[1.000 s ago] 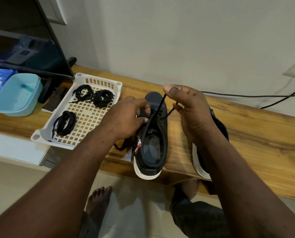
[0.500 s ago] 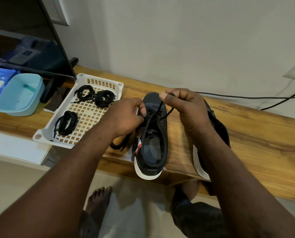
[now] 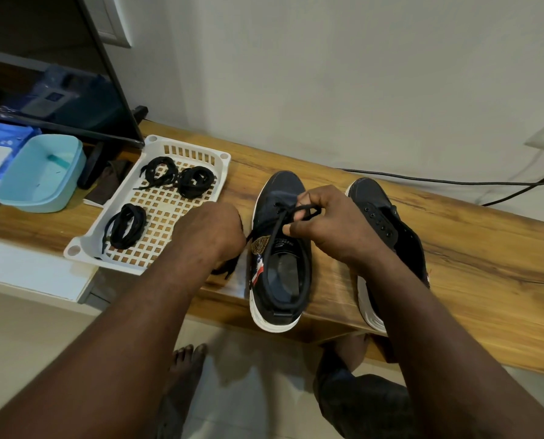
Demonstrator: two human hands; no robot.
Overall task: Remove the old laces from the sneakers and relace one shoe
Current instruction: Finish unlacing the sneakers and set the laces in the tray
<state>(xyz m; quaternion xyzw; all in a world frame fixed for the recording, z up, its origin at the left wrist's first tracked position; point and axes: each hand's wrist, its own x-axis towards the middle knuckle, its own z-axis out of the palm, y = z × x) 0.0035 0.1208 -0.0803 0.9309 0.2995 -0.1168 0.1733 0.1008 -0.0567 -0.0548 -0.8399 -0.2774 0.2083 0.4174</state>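
Tray [image 3: 73, 250] left, sneaker [image 3: 378, 213] right

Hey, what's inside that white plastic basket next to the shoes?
Three coiled black shoelace bundles lie in the white basket: two at the far end, one nearer. The left hand covers its near right part, so anything there is hidden.

tray [image 3: 223, 160] left of sneakers [image 3: 281, 274] | laces [image 3: 125, 225] in tray | all on table [image 3: 473, 267]
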